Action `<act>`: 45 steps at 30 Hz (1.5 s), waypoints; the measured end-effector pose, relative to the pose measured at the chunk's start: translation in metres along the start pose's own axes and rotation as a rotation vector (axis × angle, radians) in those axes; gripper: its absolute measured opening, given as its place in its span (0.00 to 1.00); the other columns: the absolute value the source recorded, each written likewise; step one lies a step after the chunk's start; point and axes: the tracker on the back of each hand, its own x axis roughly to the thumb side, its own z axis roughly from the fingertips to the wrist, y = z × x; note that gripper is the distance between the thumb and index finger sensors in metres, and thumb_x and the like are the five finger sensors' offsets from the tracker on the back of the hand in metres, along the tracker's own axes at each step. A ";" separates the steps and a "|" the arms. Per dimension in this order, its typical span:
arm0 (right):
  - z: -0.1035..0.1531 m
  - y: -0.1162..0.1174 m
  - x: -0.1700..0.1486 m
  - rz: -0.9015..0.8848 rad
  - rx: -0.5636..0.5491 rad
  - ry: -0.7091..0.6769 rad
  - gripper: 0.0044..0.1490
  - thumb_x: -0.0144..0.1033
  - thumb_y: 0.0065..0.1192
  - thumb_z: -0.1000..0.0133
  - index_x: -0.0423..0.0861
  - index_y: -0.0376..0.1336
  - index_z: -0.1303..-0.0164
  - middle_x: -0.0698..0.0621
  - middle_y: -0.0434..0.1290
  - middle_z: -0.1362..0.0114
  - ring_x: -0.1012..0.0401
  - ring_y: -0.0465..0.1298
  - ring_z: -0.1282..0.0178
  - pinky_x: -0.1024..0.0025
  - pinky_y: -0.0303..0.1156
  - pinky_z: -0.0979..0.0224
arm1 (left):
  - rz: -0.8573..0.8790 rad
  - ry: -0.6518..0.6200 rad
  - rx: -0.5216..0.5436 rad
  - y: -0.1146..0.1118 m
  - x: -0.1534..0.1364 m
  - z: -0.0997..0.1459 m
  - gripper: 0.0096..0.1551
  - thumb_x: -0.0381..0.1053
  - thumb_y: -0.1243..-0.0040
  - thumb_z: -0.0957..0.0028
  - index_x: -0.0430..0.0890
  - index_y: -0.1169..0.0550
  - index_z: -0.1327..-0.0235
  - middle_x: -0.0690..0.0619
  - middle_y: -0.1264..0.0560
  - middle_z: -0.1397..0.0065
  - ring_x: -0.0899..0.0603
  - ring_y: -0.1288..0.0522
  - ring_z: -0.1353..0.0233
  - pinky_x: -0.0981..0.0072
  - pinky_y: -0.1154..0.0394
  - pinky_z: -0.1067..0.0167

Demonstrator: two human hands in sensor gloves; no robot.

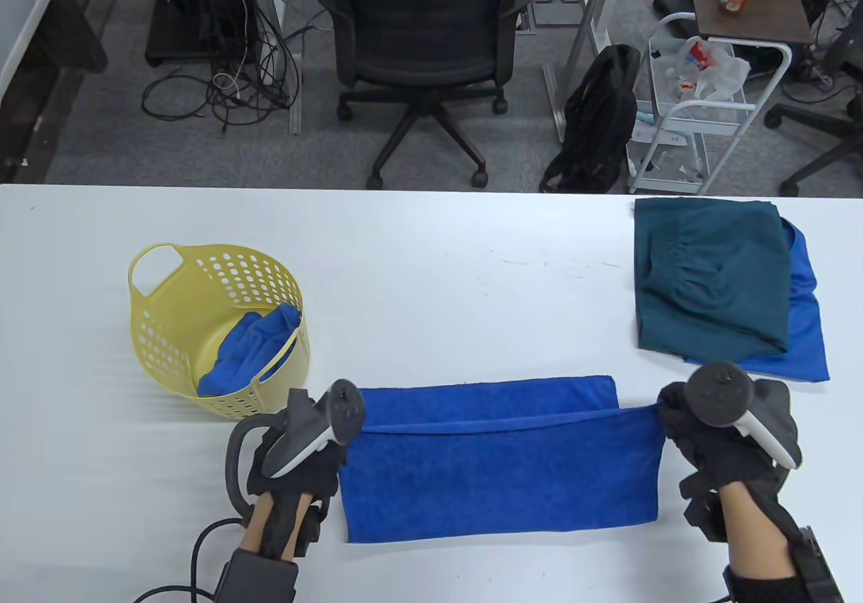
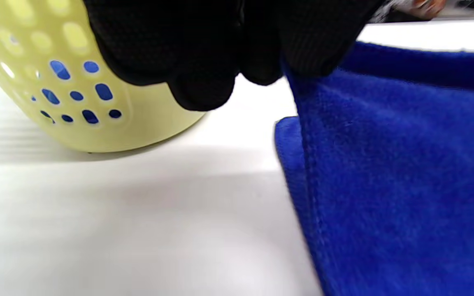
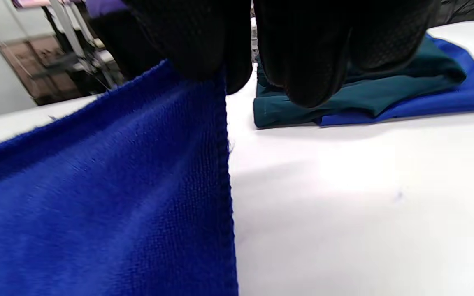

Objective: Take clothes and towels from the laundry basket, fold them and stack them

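Note:
A blue towel (image 1: 499, 475) lies at the table's near edge, its near half lifted and drawn over the far half. My left hand (image 1: 307, 441) pinches the towel's (image 2: 397, 172) left corner; my right hand (image 1: 701, 427) pinches the towel's (image 3: 109, 197) right corner, so the raised edge runs taut between them. The yellow laundry basket (image 1: 162, 333) stands just left of my left hand, with another blue cloth (image 1: 249, 350) inside. A folded dark green garment (image 1: 715, 279) lies on a folded blue garment (image 1: 806, 320) at the right.
The basket's (image 2: 97, 94) wall is close beside my left hand's fingers (image 2: 204, 86). The folded stack (image 3: 364, 98) lies just beyond my right hand. An office chair (image 1: 428, 56), a backpack (image 1: 597, 121) and a white cart (image 1: 701, 110) stand past the table's (image 1: 431, 272) far edge.

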 end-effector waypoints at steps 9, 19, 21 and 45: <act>-0.074 0.050 0.021 0.160 -0.028 0.127 0.24 0.33 0.54 0.32 0.40 0.65 0.28 0.32 0.66 0.22 0.43 0.74 0.32 0.39 0.69 0.30 | 0.000 0.176 -0.126 -0.040 0.017 -0.074 0.26 0.57 0.41 0.34 0.46 0.23 0.29 0.36 0.26 0.21 0.41 0.17 0.33 0.51 0.19 0.38; -0.053 0.060 -0.011 -0.040 -0.031 0.138 0.37 0.40 0.56 0.32 0.33 0.56 0.17 0.27 0.64 0.21 0.39 0.74 0.34 0.37 0.69 0.31 | 0.034 0.144 0.058 -0.054 0.006 -0.058 0.30 0.59 0.48 0.34 0.46 0.25 0.24 0.35 0.26 0.23 0.43 0.17 0.35 0.51 0.20 0.37; -0.035 0.058 -0.015 -0.051 0.032 0.128 0.37 0.38 0.59 0.32 0.31 0.57 0.17 0.27 0.67 0.23 0.39 0.75 0.35 0.37 0.71 0.32 | 0.041 0.084 0.054 -0.055 0.006 -0.046 0.34 0.60 0.49 0.33 0.44 0.29 0.19 0.34 0.27 0.21 0.40 0.18 0.32 0.49 0.20 0.36; 0.004 0.103 0.029 -0.081 0.095 0.293 0.22 0.31 0.67 0.34 0.38 0.64 0.33 0.32 0.63 0.29 0.41 0.68 0.35 0.26 0.59 0.29 | 0.156 -0.137 0.315 -0.070 -0.034 0.026 0.40 0.64 0.46 0.37 0.45 0.32 0.17 0.38 0.28 0.19 0.38 0.20 0.29 0.45 0.22 0.35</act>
